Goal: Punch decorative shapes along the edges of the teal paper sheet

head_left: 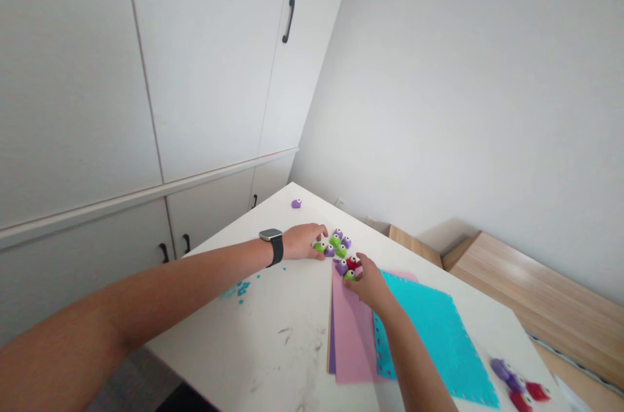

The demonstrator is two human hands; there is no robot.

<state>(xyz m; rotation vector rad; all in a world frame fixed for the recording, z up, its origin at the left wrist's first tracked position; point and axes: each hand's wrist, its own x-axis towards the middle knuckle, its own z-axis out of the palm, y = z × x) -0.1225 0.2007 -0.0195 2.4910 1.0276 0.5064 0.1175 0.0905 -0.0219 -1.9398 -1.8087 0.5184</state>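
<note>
My left hand (pixel 305 241), with a dark smartwatch (pixel 272 242) on the wrist, reaches across a white table (pixel 273 334) and closes its fingers on a green craft punch (pixel 320 246). My right hand (pixel 371 283) pinches another green craft punch (pixel 350 275) at the top edge of a pink foam sheet (pixel 353 334). Between the hands lies a cluster of small purple, green and red craft punches (pixel 341 247). A turquoise foam sheet (pixel 429 334) with punched edges lies beside the pink one.
A lone purple punch (pixel 296 204) sits near the far table corner. More purple and red punches (pixel 519 386) lie at the right edge. Turquoise cut-out scraps (pixel 240 288) are scattered on the left. White cupboards (pixel 195 74) stand behind, and a wooden bench (pixel 526 288) stands to the right.
</note>
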